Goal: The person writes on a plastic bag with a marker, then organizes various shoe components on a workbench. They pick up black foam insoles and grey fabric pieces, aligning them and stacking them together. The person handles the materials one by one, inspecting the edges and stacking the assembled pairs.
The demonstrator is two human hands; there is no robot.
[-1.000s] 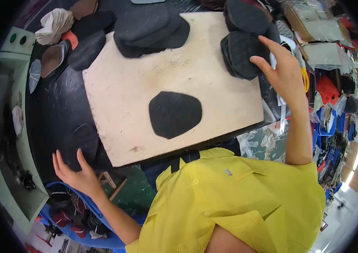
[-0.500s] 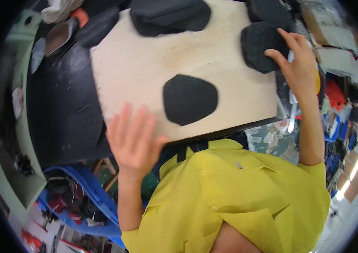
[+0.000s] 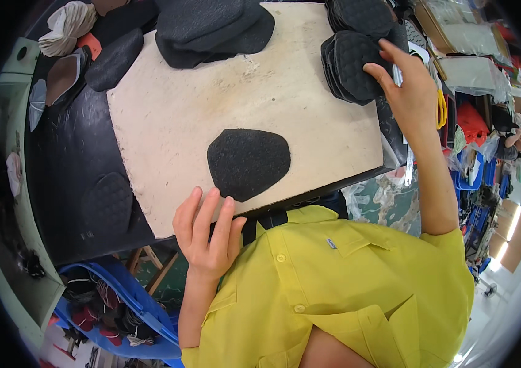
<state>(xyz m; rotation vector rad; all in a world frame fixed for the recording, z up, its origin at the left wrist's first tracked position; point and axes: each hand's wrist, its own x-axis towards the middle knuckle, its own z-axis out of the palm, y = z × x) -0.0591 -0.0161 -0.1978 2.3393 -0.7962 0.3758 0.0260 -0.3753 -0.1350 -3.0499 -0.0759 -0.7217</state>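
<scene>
A rounded, flat black fabric piece (image 3: 248, 163) lies by itself on the pale board, close to its front edge. Just below that piece is my left hand (image 3: 208, 239), palm down with fingers slightly bent and apart, holding nothing; its fingertips come near the piece's lower edge. At the board's right side, my right hand (image 3: 412, 86) has its thumb and index finger on the right edge of a quilted black pad (image 3: 355, 67), the top one of a stack. Whether that pad is lifted cannot be seen.
The pale board (image 3: 168, 141) lies on a black table (image 3: 70, 172). Larger black fabric pieces (image 3: 211, 30) are piled at its far edge. Another quilted stack (image 3: 361, 15) stands behind the first. Yellow-handled scissors (image 3: 441, 109) lie right; a blue bin (image 3: 141, 300) stands below left.
My left hand has come back toward my body and stopped moving. My right hand stays at the quilted stack. The whole view has shifted, moving the board leftward in the picture.
</scene>
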